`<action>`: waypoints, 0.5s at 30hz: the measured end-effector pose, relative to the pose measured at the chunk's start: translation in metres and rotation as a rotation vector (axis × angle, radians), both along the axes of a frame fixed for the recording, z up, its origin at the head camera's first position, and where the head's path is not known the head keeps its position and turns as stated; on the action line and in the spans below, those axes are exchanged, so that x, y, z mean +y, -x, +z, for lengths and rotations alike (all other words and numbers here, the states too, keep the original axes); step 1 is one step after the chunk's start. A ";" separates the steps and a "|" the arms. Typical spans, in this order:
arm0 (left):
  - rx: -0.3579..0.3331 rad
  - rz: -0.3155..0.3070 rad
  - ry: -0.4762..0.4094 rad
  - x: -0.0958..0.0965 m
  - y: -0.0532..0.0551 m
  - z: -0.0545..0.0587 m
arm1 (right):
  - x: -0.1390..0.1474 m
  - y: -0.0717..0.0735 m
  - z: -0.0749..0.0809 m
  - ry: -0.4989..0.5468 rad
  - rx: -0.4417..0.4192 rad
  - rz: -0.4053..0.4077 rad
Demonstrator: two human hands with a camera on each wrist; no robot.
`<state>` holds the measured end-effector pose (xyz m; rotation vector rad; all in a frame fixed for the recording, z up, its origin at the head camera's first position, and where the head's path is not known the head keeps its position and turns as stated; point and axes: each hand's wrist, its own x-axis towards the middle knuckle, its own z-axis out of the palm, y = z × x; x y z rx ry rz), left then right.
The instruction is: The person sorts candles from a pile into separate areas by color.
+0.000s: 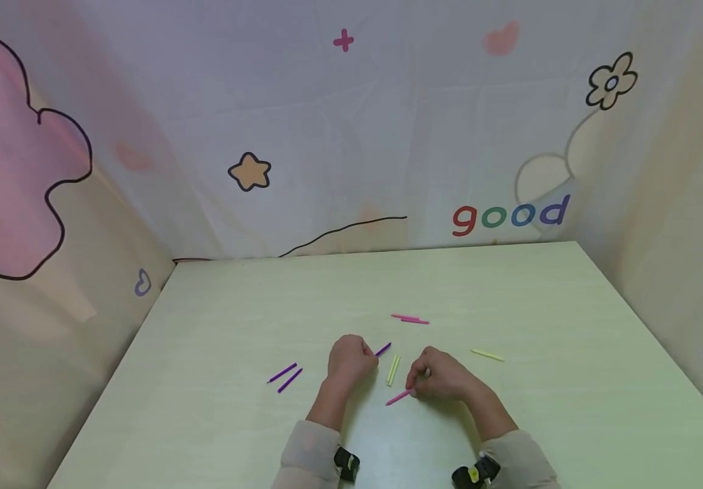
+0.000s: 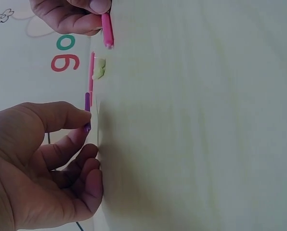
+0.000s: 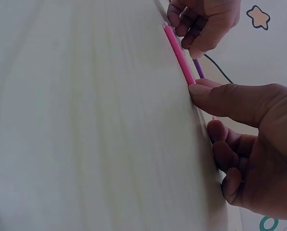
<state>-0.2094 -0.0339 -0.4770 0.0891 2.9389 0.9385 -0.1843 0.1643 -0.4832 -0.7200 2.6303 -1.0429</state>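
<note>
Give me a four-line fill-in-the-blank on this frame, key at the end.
1. The left hand pinches a ____ stick.
2. The right hand pinches a ____ stick.
3. The two loose sticks lying on the table between the hands are ____.
4. The word on the backdrop reads "____".

Missing words: purple; pink; yellow; good.
</note>
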 end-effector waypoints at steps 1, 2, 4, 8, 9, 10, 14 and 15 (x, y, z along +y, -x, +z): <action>0.000 -0.001 0.000 0.000 -0.001 0.000 | 0.000 0.000 0.000 -0.002 0.002 0.004; -0.001 -0.002 0.001 0.000 -0.002 -0.001 | 0.000 0.000 0.000 -0.004 0.003 0.006; 0.002 -0.004 -0.001 -0.001 -0.003 -0.001 | 0.000 0.000 -0.001 -0.009 0.010 0.011; -0.006 -0.004 -0.005 -0.002 -0.008 0.002 | 0.001 -0.001 0.000 0.003 0.018 0.025; -0.013 0.000 -0.008 -0.002 -0.010 0.003 | 0.001 -0.001 0.000 0.007 0.018 0.027; -0.018 0.005 -0.007 -0.003 -0.011 0.003 | 0.001 -0.001 0.000 0.010 0.018 0.029; -0.024 0.021 -0.012 -0.006 -0.018 0.007 | 0.000 -0.001 0.001 0.004 0.011 0.017; -0.022 0.022 -0.016 -0.006 -0.019 0.007 | 0.000 -0.001 0.001 0.002 0.010 0.014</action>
